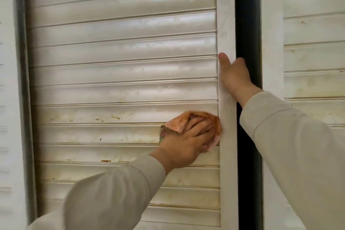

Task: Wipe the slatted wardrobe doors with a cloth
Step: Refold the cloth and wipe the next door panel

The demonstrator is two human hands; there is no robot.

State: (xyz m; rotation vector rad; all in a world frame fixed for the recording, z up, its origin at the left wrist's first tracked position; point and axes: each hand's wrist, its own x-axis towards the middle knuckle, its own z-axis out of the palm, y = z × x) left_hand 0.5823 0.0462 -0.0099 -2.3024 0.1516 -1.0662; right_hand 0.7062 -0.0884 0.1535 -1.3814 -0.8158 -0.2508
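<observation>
A white slatted wardrobe door (121,52) fills the middle of the view, its lower slats stained yellow-brown. My left hand (186,144) presses an orange cloth (179,120) against a slat at the door's right end, fingers spread over the cloth. My right hand (233,74) grips the door's right frame edge (226,24), thumb on the front face and fingers wrapped behind it.
A dark gap (247,24) separates this door from a second slatted door (313,52) on the right, also stained. Another white panel (7,80) stands at the far left beyond a grey strip.
</observation>
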